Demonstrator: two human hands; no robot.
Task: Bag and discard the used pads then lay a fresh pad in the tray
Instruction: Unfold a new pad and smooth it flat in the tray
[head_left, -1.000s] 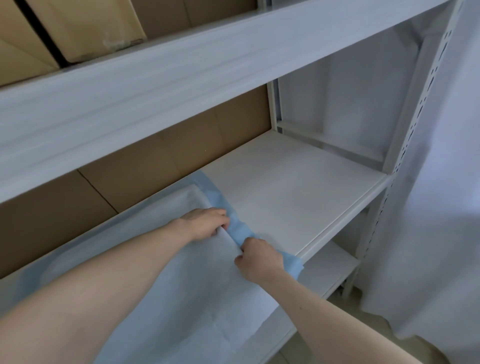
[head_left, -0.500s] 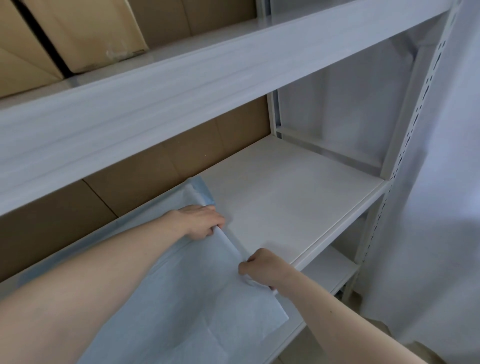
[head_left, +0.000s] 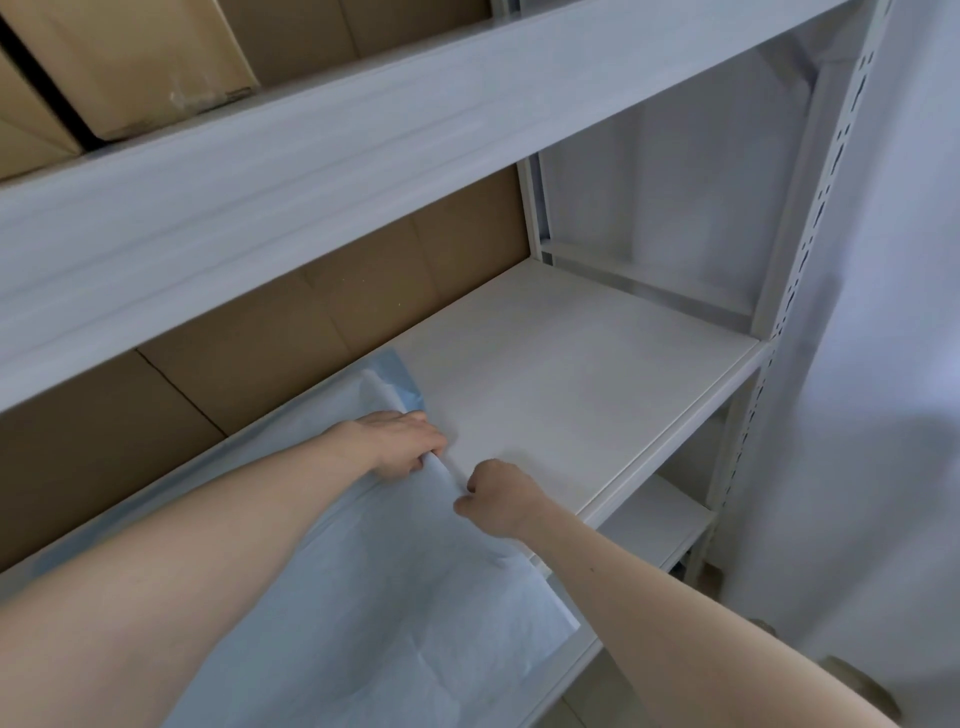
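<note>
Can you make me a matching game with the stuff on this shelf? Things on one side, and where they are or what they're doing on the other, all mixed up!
Things:
1. Blue-edged white absorbent pad
2. Brown cardboard box
3. Left hand
4. White fabric curtain

Places or states:
A. Hangs to the right of the rack
B. Spread on the white metal shelf
C. Sits on the shelf above
D. Grips the pad's right edge

Pairs: 1-B, 2-C, 3-D, 4-A

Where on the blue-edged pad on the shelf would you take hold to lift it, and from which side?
Grip the pad along its right-hand edge, probably best, reaching in from the open front of the shelf. That edge is already raised and rumpled where the left hand and right hand pinch it; the rest lies flat against the board.
</note>
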